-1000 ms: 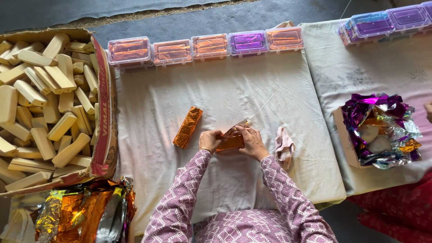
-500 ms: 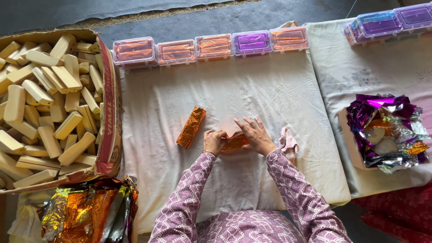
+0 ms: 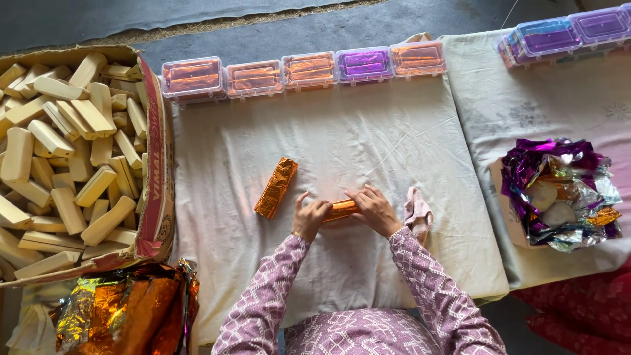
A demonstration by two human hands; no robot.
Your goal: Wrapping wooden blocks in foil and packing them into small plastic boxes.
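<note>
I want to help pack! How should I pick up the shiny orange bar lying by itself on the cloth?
Probably grip the wrapped orange bar across its long sides near the middle, coming from above. It lies flat and slanted on the white cloth, apart from both hands, with open cloth along each long side.

Mauve white-patterned long sleeves; thin wrist bangle.

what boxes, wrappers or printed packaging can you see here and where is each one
Cardboard box: left, brown with a red printed flap, full of pale bars.
Plastic boxes: a row along the cloth's far edge, clear, holding orange and purple foil.
Wrapped bar: on the cloth, orange foil.
Foil-wrapped bar: between left hand and right hand.
</note>
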